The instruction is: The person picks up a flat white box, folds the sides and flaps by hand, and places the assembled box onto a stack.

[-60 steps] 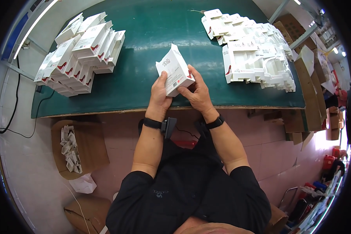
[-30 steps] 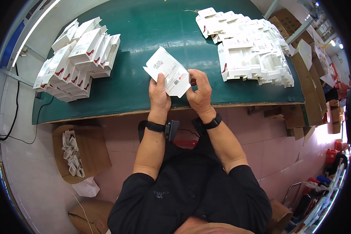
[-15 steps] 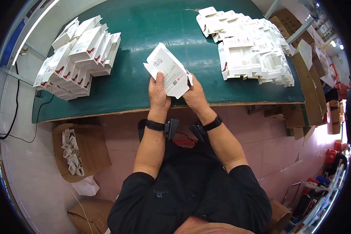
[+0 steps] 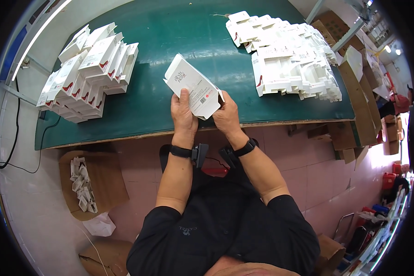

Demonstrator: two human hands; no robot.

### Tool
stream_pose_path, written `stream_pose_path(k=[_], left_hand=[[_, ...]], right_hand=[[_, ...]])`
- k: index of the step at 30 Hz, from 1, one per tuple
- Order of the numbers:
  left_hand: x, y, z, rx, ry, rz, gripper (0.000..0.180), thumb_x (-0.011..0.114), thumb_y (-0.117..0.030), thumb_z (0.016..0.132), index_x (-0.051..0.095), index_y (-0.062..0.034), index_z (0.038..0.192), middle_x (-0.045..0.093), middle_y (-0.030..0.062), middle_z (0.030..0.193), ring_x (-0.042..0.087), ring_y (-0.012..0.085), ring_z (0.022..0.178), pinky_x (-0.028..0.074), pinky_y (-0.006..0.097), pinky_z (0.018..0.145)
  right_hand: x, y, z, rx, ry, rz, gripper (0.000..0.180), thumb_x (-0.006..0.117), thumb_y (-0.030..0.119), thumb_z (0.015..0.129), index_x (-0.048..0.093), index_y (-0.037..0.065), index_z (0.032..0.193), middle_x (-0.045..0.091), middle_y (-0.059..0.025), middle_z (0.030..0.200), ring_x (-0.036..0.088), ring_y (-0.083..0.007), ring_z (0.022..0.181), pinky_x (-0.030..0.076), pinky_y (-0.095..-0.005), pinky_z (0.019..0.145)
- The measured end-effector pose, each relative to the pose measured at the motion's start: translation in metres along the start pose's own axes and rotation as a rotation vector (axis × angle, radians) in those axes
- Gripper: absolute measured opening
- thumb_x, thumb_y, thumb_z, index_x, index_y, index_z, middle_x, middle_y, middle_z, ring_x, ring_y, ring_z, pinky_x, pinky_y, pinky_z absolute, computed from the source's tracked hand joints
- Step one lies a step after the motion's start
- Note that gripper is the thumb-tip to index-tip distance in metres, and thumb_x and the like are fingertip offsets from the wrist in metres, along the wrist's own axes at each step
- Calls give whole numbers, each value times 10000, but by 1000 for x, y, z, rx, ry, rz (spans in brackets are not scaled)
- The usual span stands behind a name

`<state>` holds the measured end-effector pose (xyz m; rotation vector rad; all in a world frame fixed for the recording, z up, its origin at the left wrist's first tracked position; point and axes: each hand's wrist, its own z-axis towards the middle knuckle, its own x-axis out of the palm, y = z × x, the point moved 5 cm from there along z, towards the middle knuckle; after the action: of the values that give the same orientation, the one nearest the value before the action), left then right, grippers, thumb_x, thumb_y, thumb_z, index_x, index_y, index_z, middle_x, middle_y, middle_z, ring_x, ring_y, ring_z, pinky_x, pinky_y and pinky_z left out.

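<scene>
A white carton with dark print is held tilted in front of me, over the near edge of the green table. My left hand grips its lower left side, thumb lying on the printed face. At its lower right end my right hand is closed on the carton's edge by the end flap; some of those fingers are hidden behind it. Stacked white cartons with red marks stand on the table at the left. Many white cartons lie overlapping in rows at the right.
The green table spans the space before me. On the floor at the left, an open cardboard box contains small white pieces. A white crumpled sheet lies below it. Brown cardboard boxes line the table's right edge.
The far flap that stuck out at the carton's upper left now lies closer to its body. The right-hand end also looks more closed. Both hands keep hold, and the view has shifted slightly.
</scene>
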<state>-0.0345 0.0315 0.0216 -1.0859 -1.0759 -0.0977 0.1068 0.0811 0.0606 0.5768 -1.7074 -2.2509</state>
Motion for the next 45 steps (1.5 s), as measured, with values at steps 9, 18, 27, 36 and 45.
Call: stream_pose_path(k=[9,18,27,36,45], left_hand=[[-3,1,-2,21,-129,0,507,767,-295,966,465,13,1231,655,136,1151,686,195,1025,606,348,892],[-4,4,-7,86,-161,122,380,718,-251,1005,474,-15,1176,648,125,1139,672,199,1038,605,386,910],[-8,6,-4,-23,-62,101,306,606,-288,1075,502,-52,1240,637,85,1191,653,208,1113,556,362,939],[28,2,-25,1,138,341,466,592,-277,1077,451,-30,1446,571,118,1383,593,204,1241,523,354,970],[32,19,-22,-107,170,180,318,579,-76,1046,527,27,1342,635,115,1282,642,166,1109,548,328,947]], right_hand=[[-6,-20,-8,38,340,309,302,656,76,987,655,-20,1274,747,-68,1119,690,-143,1005,553,-305,915],[-20,-12,-18,115,242,449,219,647,85,1009,706,-45,1175,748,-65,1059,689,-134,960,557,-281,865],[-36,-9,-13,50,48,358,207,649,105,1018,720,-40,1148,754,-62,1043,673,-95,881,554,-274,741],[-59,24,-14,-479,-212,-380,246,650,-6,909,744,35,1132,729,-102,1022,707,-273,915,558,-353,797],[-52,26,-19,-612,-130,-690,506,588,-106,743,727,61,1200,672,-140,1229,606,-339,1185,488,-427,1015]])
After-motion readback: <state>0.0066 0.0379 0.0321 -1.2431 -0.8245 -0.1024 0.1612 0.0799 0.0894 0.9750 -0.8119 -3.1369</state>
